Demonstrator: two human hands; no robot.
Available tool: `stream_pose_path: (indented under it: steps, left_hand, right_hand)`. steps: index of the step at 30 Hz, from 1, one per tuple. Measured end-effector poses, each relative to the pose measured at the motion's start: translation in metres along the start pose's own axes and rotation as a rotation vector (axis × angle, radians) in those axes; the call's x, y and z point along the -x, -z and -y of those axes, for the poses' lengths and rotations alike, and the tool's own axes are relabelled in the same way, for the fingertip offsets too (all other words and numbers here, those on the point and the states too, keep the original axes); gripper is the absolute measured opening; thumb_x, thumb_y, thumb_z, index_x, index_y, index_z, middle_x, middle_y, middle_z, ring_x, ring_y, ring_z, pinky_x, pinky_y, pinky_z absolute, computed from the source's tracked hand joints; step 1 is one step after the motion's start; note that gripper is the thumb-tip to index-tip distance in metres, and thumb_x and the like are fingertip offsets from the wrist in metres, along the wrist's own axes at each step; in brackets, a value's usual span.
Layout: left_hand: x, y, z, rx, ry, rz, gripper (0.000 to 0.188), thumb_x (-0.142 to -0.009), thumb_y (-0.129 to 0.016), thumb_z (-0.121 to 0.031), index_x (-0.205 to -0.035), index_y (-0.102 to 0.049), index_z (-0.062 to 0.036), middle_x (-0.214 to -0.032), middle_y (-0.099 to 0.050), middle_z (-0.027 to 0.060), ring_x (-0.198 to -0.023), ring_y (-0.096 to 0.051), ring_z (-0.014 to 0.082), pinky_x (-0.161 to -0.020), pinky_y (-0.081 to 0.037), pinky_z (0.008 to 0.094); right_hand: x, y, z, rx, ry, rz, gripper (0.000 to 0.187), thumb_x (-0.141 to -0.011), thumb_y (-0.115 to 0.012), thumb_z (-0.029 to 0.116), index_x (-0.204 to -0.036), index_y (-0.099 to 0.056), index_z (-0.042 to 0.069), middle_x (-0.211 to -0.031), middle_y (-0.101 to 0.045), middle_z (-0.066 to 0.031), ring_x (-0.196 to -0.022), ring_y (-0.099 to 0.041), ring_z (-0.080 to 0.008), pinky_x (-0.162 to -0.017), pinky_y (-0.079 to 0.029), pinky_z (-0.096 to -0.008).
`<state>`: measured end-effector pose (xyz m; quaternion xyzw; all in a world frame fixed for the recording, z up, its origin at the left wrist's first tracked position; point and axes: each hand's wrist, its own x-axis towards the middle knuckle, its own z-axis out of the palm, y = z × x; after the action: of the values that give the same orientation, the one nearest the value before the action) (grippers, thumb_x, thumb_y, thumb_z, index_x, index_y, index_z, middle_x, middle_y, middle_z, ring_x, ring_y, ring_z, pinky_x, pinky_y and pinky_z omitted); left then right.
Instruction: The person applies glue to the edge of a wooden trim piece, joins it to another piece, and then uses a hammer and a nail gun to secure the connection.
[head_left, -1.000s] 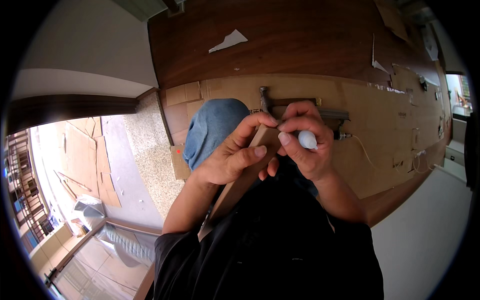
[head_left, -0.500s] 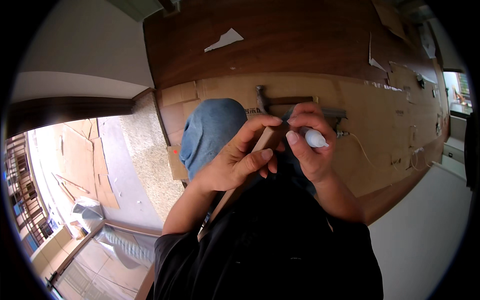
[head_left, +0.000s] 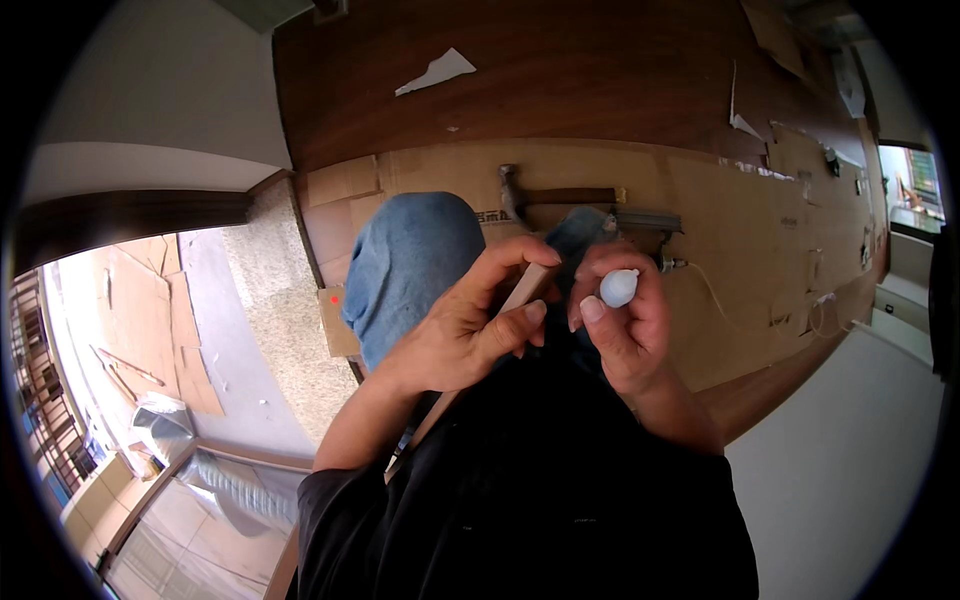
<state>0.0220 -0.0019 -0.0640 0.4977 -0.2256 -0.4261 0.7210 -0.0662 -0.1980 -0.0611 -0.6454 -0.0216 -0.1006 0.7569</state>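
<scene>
My left hand (head_left: 480, 320) is closed around a narrow strip of wood (head_left: 527, 288), thumb on one side and fingers on the other. The strip slants from its upper end at my fingertips down to the lower left, passing under my wrist and along my black shirt. In my right hand (head_left: 630, 325) is a small white bottle (head_left: 618, 288) with a nozzle tip, held between curled fingers and thumb. Its body is mostly hidden by the fingers. A small gap separates my right hand from the wood's end.
Beyond my knees, a hammer (head_left: 560, 195) lies on cardboard (head_left: 720, 210), with a grey metal tool (head_left: 648, 220) joined to a thin hose beside it. A torn white scrap (head_left: 436, 72) rests on the brown floor. At left are a speckled stone sill (head_left: 268, 265) and a glass panel (head_left: 200, 530).
My right hand has drawn away from the wood's upper end and lowered slightly. The bottle has turned, its tip now pointing upward. My left hand keeps its hold on the strip.
</scene>
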Motion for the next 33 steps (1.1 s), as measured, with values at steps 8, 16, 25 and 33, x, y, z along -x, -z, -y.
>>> stream_pose_path:
  steps: [8,16,25,33]
  left_hand:
    - [0.004,0.002,-0.003,0.056,-0.013,-0.018,0.046,-0.105,-0.053,-0.016,-0.146,-0.033,-0.0161,-0.125,-0.057,0.0174,-0.091,-0.066,0.0179,-0.072,-0.055,0.0278]
    - [0.005,0.005,0.007,0.125,-0.088,0.022,0.048,-0.106,-0.052,-0.016,-0.147,-0.029,-0.0199,-0.126,-0.057,0.0216,-0.092,-0.068,0.0228,-0.073,-0.057,0.0295]
    - [0.005,0.006,0.005,0.128,-0.055,0.034,0.047,-0.106,-0.052,-0.018,-0.147,-0.028,-0.0193,-0.126,-0.059,0.0221,-0.092,-0.069,0.0238,-0.073,-0.058,0.0312]
    - [0.004,0.0,-0.001,0.11,-0.024,-0.014,0.06,-0.104,-0.057,-0.02,-0.154,-0.024,-0.0192,-0.126,-0.059,0.0212,-0.095,-0.069,0.024,-0.078,-0.057,0.0327]
  right_hand:
    - [0.009,0.004,0.007,0.131,-0.106,0.002,0.044,-0.102,-0.064,0.014,-0.141,-0.05,0.001,-0.099,-0.059,-0.0012,-0.083,-0.052,-0.006,-0.073,-0.044,-0.0213]
    - [0.007,0.002,-0.001,0.209,-0.004,0.003,0.046,-0.103,-0.058,0.021,-0.14,-0.047,-0.005,-0.091,-0.055,-0.0039,-0.076,-0.05,-0.0085,-0.066,-0.042,-0.0236]
    - [0.009,0.001,0.001,0.132,-0.017,-0.019,0.048,-0.104,-0.056,0.022,-0.142,-0.044,-0.006,-0.088,-0.055,-0.0053,-0.072,-0.049,-0.0098,-0.064,-0.042,-0.0252]
    - [0.012,0.002,-0.006,-0.051,0.027,-0.082,0.036,-0.1,-0.061,0.006,-0.131,-0.043,0.002,-0.097,-0.06,-0.006,-0.077,-0.051,-0.006,-0.068,-0.044,-0.0219]
